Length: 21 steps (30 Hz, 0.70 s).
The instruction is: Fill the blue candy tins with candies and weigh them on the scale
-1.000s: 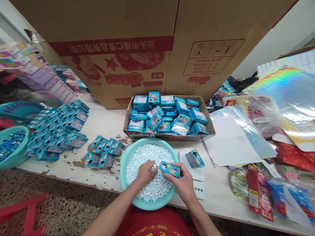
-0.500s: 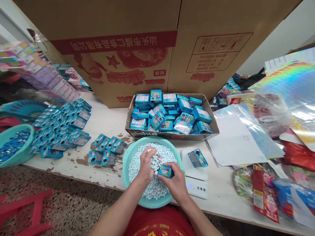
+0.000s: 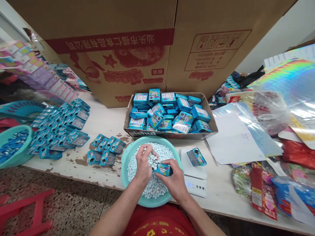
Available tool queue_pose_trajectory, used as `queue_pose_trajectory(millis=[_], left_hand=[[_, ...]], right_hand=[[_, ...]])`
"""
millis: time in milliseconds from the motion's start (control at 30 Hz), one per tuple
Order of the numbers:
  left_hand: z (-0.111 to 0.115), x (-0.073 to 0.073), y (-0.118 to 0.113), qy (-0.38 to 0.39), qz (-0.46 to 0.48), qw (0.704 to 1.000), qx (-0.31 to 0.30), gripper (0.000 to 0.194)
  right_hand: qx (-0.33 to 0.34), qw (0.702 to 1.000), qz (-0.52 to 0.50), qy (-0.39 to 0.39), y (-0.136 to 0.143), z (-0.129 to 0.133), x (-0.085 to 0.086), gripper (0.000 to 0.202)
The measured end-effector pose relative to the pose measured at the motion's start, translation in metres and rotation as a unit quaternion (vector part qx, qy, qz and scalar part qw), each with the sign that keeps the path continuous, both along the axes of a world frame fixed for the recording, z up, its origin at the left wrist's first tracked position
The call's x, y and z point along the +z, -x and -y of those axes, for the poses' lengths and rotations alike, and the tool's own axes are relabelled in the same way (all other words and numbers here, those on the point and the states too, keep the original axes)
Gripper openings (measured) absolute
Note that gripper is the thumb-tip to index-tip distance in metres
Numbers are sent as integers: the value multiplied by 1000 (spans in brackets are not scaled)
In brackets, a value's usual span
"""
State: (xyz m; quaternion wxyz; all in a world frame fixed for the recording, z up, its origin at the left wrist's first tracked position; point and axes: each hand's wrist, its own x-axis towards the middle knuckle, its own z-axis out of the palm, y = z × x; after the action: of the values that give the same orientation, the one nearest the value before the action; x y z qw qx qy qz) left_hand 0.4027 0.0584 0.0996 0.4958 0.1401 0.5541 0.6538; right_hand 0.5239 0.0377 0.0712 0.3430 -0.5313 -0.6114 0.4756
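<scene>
In my right hand (image 3: 174,177) is a small blue candy tin (image 3: 162,169), gripped between thumb and fingers with its end turned left. My left hand (image 3: 144,160) is cupped round a heap of white candies (image 3: 152,160), right against that end of the tin. Both hands are over a mint-green basin (image 3: 125,164) full of the same white candies. A digital scale (image 3: 197,183) stands just right of the basin, with another blue tin (image 3: 196,157) lying on it, its round hole facing up.
Behind the basin a low carton (image 3: 169,135) holds many blue tins, backed by a big cardboard box (image 3: 137,19). Several tins (image 3: 108,157) stand to the left, near a larger group (image 3: 61,131) and a basin of blue pieces (image 3: 29,141). Papers (image 3: 236,141) and packets (image 3: 263,193) lie right.
The tin in my right hand has shifted slightly left and tilted. My left fingers have curled further over the candies. The whole view has moved a little.
</scene>
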Motion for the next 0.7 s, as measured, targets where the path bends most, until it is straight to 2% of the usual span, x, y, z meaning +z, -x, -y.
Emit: queue_pose_trajectory(millis=[133,267,500,700], left_hand=[[1,1,-2,-17,-25,1000,3,29],[0,2,-5,-2,-64,998,6,31],[-2,7,-9,-13,-1,1000,9,36],[1,9,-12,-12,-24,1000,8,37]], right_hand=[[-5,1000,-12,0,0,1,1,28],[-9,1000,-10,-11,1,0,3,27],[-10,1000,-14,-2,2,-1,6,26],[-15,1000,-10,0,1,0,12,26]])
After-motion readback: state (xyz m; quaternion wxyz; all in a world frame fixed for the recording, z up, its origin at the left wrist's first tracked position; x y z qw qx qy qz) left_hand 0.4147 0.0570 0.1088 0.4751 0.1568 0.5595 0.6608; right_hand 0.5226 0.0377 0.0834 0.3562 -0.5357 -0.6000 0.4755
